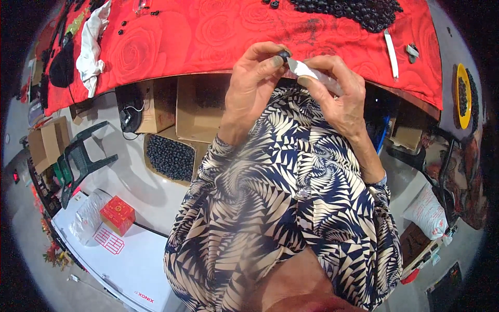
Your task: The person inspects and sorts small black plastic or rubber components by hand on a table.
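Note:
Between the thumb and fingers of my left hand (249, 88) is a small round black piece (284, 55), pinched near the front edge of the red table. My right hand (344, 99) is closed around the white-wrapped handle of a small knife (323, 79). The knife's short blade points left and meets or nearly meets the black piece; exact contact is hard to tell. Farther back on the table lies a heap of similar black pieces (358, 14).
A rose-patterned red cloth (202, 44) covers the table. A white strip-like tool (392, 54) lies at right, a crumpled white cloth (91, 49) at left. Below stand a cardboard box of black pieces (147, 165) and a dark green stool (78, 158). A yellow tray (460, 119) sits far right.

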Demonstrator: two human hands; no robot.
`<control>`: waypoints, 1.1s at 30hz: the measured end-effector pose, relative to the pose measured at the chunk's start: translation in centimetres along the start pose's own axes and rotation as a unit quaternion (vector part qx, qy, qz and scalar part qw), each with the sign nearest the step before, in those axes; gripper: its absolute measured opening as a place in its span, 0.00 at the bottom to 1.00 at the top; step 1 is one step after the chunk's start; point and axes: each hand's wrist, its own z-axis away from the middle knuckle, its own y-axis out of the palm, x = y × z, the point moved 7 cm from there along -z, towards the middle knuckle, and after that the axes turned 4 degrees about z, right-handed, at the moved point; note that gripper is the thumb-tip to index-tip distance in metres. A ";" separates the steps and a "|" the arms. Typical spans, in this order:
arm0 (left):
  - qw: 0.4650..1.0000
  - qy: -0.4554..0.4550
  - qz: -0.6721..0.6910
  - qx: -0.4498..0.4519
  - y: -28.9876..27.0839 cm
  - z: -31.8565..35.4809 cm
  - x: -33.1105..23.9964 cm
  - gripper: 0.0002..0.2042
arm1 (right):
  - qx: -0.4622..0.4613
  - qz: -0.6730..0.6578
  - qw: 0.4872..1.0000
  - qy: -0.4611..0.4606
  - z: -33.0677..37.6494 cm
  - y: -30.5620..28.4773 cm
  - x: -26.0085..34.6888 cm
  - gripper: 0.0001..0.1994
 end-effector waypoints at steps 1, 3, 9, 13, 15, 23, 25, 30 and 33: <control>1.000 -0.002 0.001 0.000 0.0 0.0 0.1 0.09 | -0.003 0.006 1.000 -0.009 0.0 0.0 0.0 0.11; 1.000 -0.002 -0.001 -0.007 -0.1 0.0 0.1 0.09 | -0.006 0.010 1.000 -0.017 0.0 0.0 0.0 0.11; 1.000 -0.008 0.009 -0.006 -0.4 0.1 0.3 0.10 | -0.004 0.004 1.000 -0.022 -0.1 0.1 0.2 0.10; 1.000 -0.010 0.010 0.000 -0.1 0.1 0.3 0.10 | -0.008 0.010 1.000 -0.025 0.0 0.1 -0.1 0.10; 1.000 -0.013 0.011 -0.002 0.2 0.2 0.2 0.10 | -0.008 0.006 1.000 -0.021 0.0 0.2 -0.2 0.10; 1.000 -0.001 -0.002 0.000 -0.4 0.0 0.3 0.09 | -0.003 -0.002 1.000 -0.016 0.1 0.6 -0.6 0.10; 1.000 0.003 -0.007 0.004 -0.5 0.0 0.3 0.09 | -0.003 0.000 1.000 -0.020 0.0 0.5 -0.5 0.10; 1.000 -0.019 -0.001 0.003 -0.3 0.0 0.4 0.09 | -0.004 0.006 1.000 -0.025 0.0 0.5 -0.6 0.09; 1.000 -0.030 0.004 -0.006 -0.2 0.1 0.5 0.07 | -0.005 0.003 1.000 -0.030 -0.1 0.5 -0.4 0.10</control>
